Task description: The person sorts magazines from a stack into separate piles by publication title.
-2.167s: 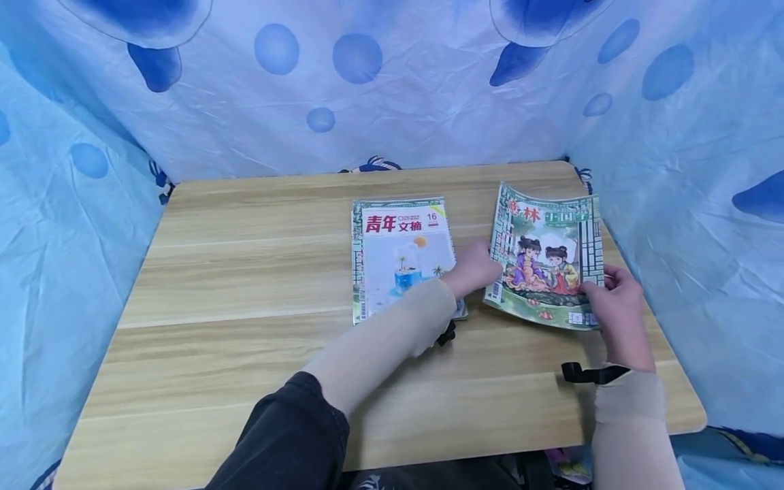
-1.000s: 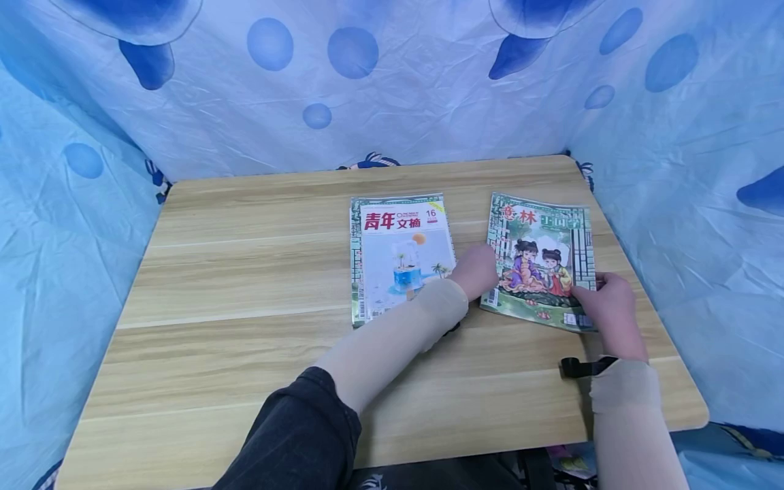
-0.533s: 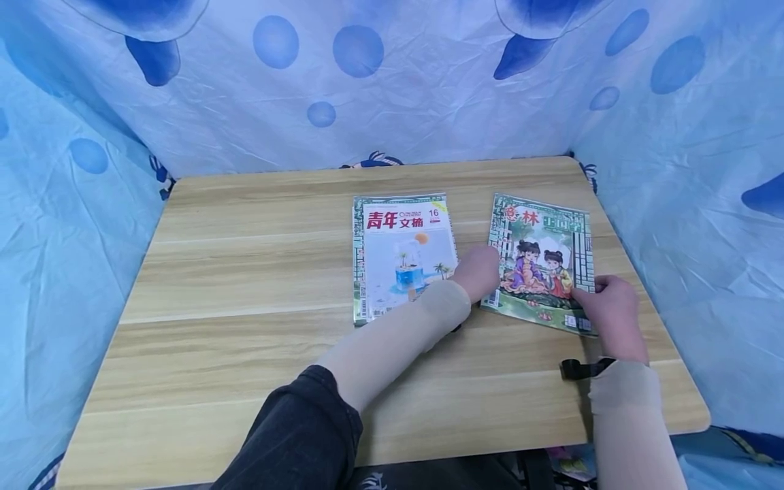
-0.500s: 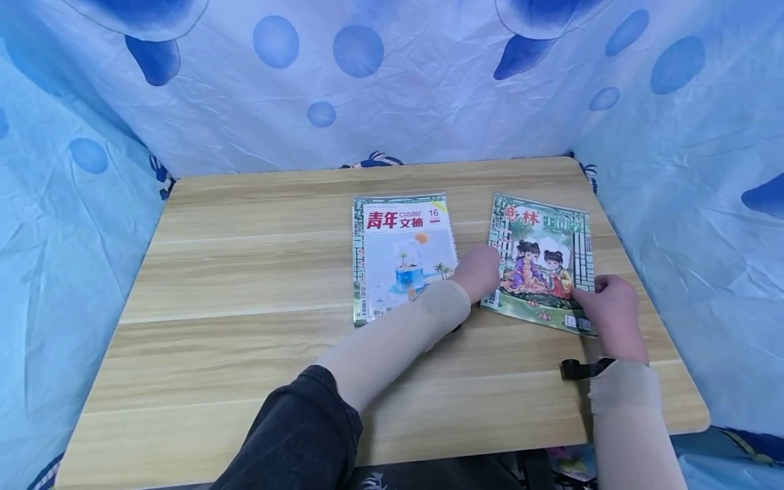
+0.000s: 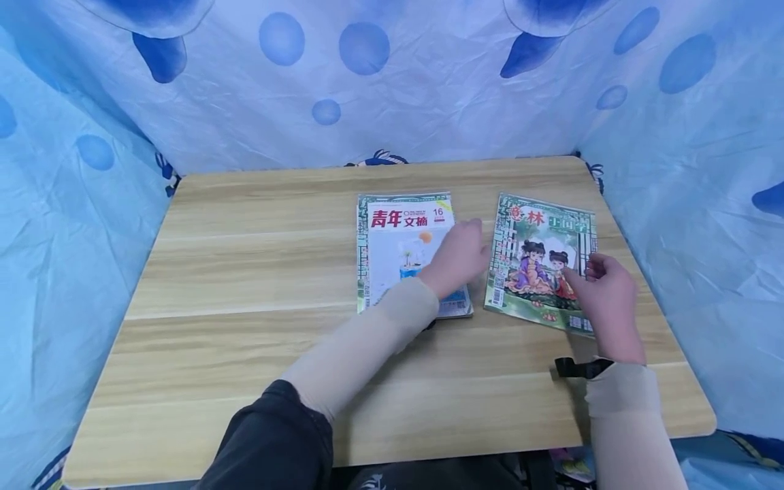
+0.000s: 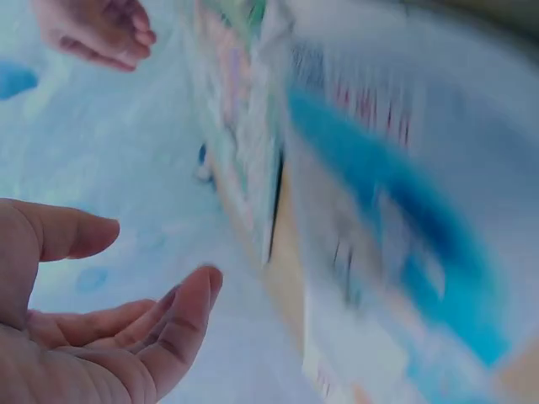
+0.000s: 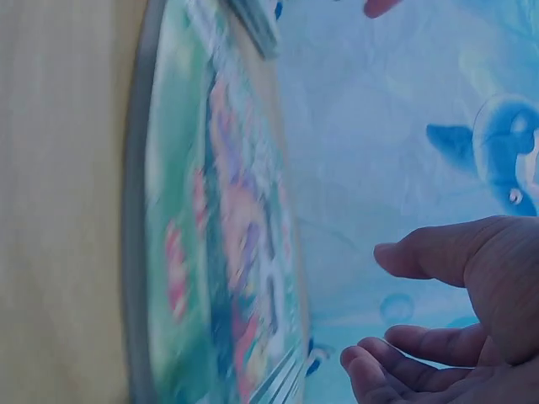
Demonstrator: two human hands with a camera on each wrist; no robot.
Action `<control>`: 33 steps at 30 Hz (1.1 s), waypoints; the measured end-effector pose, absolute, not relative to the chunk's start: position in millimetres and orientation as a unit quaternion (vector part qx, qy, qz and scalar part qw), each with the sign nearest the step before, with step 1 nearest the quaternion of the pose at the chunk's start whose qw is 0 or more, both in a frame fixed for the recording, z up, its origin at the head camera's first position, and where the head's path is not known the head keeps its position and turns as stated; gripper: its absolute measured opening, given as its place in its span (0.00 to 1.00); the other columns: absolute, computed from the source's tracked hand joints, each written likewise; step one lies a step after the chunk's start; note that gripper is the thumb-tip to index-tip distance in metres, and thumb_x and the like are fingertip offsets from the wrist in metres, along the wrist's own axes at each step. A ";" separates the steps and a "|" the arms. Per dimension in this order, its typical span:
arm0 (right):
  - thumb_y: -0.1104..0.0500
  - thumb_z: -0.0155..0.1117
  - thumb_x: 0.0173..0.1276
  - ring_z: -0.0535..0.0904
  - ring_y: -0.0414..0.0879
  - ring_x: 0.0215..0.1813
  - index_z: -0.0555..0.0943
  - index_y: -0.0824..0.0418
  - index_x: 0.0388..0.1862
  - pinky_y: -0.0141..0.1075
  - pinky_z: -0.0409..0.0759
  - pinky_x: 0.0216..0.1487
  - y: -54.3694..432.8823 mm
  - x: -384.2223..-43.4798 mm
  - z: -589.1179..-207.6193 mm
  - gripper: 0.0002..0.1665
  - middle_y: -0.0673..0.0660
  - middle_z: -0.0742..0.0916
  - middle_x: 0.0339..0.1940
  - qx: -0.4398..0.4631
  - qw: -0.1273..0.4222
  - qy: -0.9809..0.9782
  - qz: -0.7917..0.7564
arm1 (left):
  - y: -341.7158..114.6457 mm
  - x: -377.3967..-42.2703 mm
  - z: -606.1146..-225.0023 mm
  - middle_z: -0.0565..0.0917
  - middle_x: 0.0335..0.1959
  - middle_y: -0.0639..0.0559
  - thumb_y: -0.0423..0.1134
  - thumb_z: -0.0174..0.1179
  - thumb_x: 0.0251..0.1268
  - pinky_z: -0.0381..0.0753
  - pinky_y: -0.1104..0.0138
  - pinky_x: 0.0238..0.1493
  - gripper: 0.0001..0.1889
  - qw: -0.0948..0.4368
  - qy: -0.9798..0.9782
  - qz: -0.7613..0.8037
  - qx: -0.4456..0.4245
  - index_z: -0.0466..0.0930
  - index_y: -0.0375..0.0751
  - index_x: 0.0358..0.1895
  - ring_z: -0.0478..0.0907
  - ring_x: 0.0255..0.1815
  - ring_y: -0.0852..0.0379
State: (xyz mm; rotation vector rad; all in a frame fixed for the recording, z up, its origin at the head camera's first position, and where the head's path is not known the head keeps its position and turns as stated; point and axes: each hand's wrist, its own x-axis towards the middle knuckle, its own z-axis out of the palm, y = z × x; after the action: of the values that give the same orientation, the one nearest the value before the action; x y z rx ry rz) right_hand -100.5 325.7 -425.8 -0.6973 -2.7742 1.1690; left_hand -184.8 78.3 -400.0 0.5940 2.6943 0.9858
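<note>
A green magazine (image 5: pixel 531 272), its cover showing two cartoon figures, lies flat on the right part of the table. Over its right edge hovers my right hand (image 5: pixel 606 303), thumb and fingers apart; the right wrist view confirms nothing between them. My left hand (image 5: pixel 456 255) is above the right side of a small pile of magazines, with a white-covered magazine (image 5: pixel 392 248) on top. A green border of another magazine shows beneath it. In the left wrist view, the left thumb (image 6: pixel 80 231) stands apart from the loosely bent fingers, which hold nothing.
The wooden table (image 5: pixel 245 286) extends left of the pile and toward the person. Blue curtains (image 5: pixel 416 129) with whale and bubble prints enclose its back and sides. A black strap (image 5: pixel 582 368) is around the right wrist.
The green magazine was lowered from a tilt to lie flat on the table. Both hands then let go; the left moved left over the pile and the right lifted slightly off the edge.
</note>
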 end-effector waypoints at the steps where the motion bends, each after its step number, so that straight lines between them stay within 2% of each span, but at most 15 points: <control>1: 0.43 0.64 0.72 0.74 0.60 0.62 0.65 0.70 0.76 0.50 0.79 0.57 322.4 -101.6 -423.0 0.45 0.70 0.78 0.63 -0.223 0.029 -0.896 0.383 | 72.0 -185.7 -395.6 0.79 0.58 0.39 0.39 0.57 0.75 0.79 0.65 0.56 0.24 0.097 0.916 0.336 0.197 0.71 0.28 0.67 0.78 0.57 0.49; 3: 0.43 0.64 0.72 0.74 0.60 0.63 0.65 0.70 0.76 0.51 0.78 0.61 316.0 -103.3 -418.3 0.45 0.70 0.78 0.64 -0.214 0.034 -0.892 0.397 | 59.3 -186.4 -387.2 0.73 0.69 0.38 0.42 0.56 0.76 0.70 0.62 0.68 0.30 0.090 0.916 0.348 0.175 0.64 0.29 0.73 0.69 0.70 0.48; 4: 0.43 0.65 0.72 0.75 0.60 0.63 0.65 0.70 0.75 0.51 0.77 0.62 312.7 -103.6 -416.8 0.44 0.69 0.78 0.64 -0.207 0.037 -0.891 0.402 | 52.5 -186.0 -384.2 0.69 0.72 0.38 0.42 0.56 0.76 0.66 0.61 0.71 0.31 0.088 0.915 0.357 0.166 0.62 0.30 0.75 0.64 0.74 0.47; 8: 0.43 0.65 0.72 0.75 0.59 0.63 0.66 0.69 0.75 0.46 0.78 0.62 303.6 -103.7 -413.1 0.44 0.68 0.78 0.65 -0.180 0.045 -0.890 0.417 | 26.0 -182.8 -374.7 0.67 0.74 0.40 0.44 0.56 0.77 0.64 0.59 0.72 0.31 0.062 0.911 0.381 0.143 0.62 0.33 0.76 0.61 0.75 0.48; 13: 0.41 0.66 0.71 0.75 0.59 0.64 0.66 0.68 0.76 0.44 0.78 0.62 295.3 -105.0 -409.1 0.45 0.68 0.78 0.65 -0.162 0.049 -0.887 0.429 | -4.9 -178.2 -368.7 0.67 0.74 0.41 0.45 0.58 0.76 0.64 0.59 0.72 0.32 0.024 0.912 0.391 0.124 0.62 0.34 0.76 0.62 0.75 0.49; 22: 0.44 0.68 0.71 0.73 0.60 0.67 0.66 0.68 0.75 0.45 0.74 0.65 273.2 -109.8 -407.3 0.44 0.68 0.76 0.68 -0.140 0.032 -0.880 0.454 | -56.2 -166.0 -372.4 0.71 0.70 0.39 0.42 0.62 0.73 0.75 0.57 0.64 0.33 -0.013 0.903 0.425 0.056 0.62 0.33 0.76 0.71 0.66 0.45; 26: 0.43 0.68 0.71 0.72 0.57 0.68 0.66 0.66 0.76 0.44 0.74 0.66 264.9 -111.6 -408.5 0.45 0.66 0.76 0.68 -0.131 0.029 -0.879 0.457 | -73.1 -161.5 -381.4 0.73 0.67 0.37 0.41 0.62 0.73 0.82 0.59 0.53 0.32 -0.023 0.892 0.450 0.036 0.63 0.32 0.74 0.76 0.59 0.44; 30: 0.42 0.68 0.70 0.72 0.56 0.69 0.66 0.63 0.77 0.44 0.74 0.66 256.2 -114.4 -409.6 0.45 0.64 0.76 0.69 -0.118 0.027 -0.881 0.458 | -88.2 -158.4 -390.1 0.73 0.66 0.39 0.40 0.63 0.72 0.83 0.61 0.47 0.32 -0.034 0.880 0.474 0.015 0.65 0.32 0.73 0.77 0.55 0.45; 33: 0.41 0.69 0.69 0.72 0.55 0.68 0.66 0.62 0.78 0.44 0.74 0.65 249.8 -116.8 -410.7 0.46 0.64 0.76 0.69 -0.109 0.020 -0.881 0.460 | -97.9 -154.9 -394.3 0.72 0.67 0.41 0.39 0.64 0.71 0.83 0.62 0.47 0.32 -0.037 0.867 0.497 -0.003 0.65 0.33 0.74 0.76 0.55 0.46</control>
State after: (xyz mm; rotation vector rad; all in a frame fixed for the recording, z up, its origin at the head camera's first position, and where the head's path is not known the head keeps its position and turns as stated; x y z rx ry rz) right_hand -116.8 249.8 -410.7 -0.3372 -2.7321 1.4273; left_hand -154.9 -97.9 -394.3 -0.0105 2.7899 1.5999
